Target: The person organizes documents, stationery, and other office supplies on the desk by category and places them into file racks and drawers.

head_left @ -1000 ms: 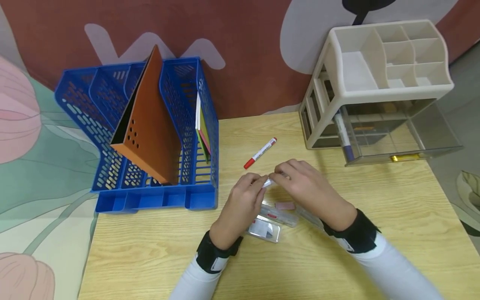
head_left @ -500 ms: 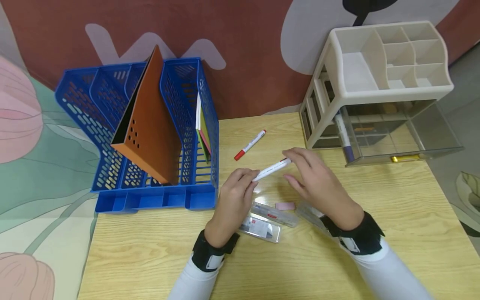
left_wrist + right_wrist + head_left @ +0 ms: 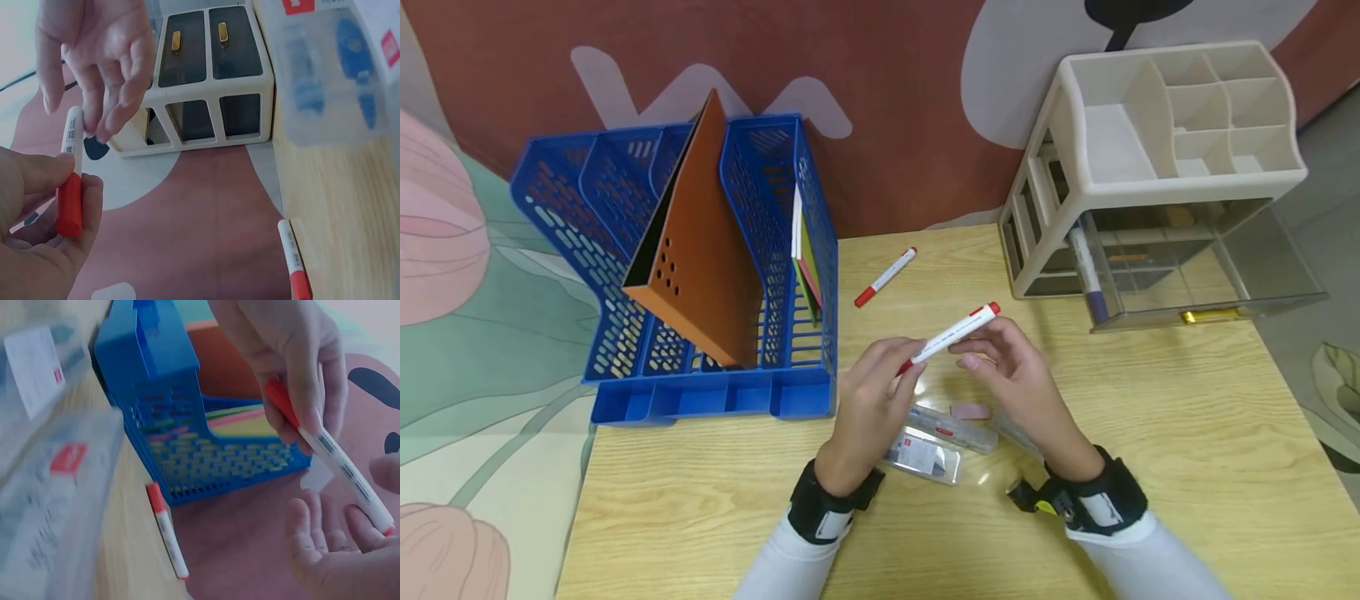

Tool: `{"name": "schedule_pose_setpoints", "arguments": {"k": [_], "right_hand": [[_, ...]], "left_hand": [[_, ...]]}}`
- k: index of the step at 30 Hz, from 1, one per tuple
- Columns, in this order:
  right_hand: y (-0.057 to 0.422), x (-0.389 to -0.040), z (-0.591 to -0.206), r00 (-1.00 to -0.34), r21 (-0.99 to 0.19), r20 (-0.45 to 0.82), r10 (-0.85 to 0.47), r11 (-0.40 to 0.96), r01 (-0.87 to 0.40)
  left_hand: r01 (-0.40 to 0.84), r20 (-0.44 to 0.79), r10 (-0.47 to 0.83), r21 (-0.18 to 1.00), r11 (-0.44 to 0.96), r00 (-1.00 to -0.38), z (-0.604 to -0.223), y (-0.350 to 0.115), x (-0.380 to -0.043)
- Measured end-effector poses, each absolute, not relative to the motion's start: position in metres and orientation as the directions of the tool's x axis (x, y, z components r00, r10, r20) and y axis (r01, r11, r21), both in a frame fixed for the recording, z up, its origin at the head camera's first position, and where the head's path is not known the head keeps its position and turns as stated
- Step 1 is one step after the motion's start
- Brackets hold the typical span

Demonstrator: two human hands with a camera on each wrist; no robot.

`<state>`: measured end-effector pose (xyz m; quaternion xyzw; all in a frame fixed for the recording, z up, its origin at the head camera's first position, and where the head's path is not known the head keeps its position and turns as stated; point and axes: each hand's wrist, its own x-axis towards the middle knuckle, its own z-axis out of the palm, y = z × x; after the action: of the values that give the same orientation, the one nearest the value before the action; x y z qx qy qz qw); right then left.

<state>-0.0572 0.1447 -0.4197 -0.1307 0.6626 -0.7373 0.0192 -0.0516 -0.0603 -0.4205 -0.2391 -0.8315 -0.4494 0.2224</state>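
My left hand pinches a white marker by its red cap, between thumb and fingers. The marker slants up to the right, its red end tip free of the left hand. My right hand is just beyond, palm turned partly up and fingers loosely bent beside the marker's far end. In the right wrist view that end lies over the right fingers; whether they touch is unclear. A second red-capped marker lies on the table behind the hands. Below them are two clear cases and a pink block.
A blue file rack with an orange folder and thin booklets stands left. At the right, a cream drawer organizer has a clear drawer pulled out, with a purple-ended marker in it. Another clear case lies partly behind the right wrist.
The held marker has come up into view between the hands. My right hand has moved off its end and turned palm-up. The marker on the table has rolled back and left.
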Motion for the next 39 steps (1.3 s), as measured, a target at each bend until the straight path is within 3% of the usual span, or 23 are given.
{"name": "schedule_pose_setpoints", "arguments": {"k": [10,22,39], "right_hand": [[0.126,-0.049,-0.421,-0.991,-0.966,0.117,-0.071,-0.241,-0.097],[0.131,-0.042,-0.408,-0.945,-0.877,0.328,-0.004,-0.374,-0.303],[0.174,-0.031,-0.361,-0.851,-0.745,0.486,0.199,-0.414,-0.522]], "left_hand": [[0.635,0.576,0.286,0.604,0.482,-0.765,-0.423,-0.054,-0.047],[0.693,0.603,0.359,0.524,0.495,-0.713,-0.420,-0.064,-0.050],[0.609,0.569,0.279,0.546,0.575,-0.774,-0.419,-0.098,-0.065]]}}
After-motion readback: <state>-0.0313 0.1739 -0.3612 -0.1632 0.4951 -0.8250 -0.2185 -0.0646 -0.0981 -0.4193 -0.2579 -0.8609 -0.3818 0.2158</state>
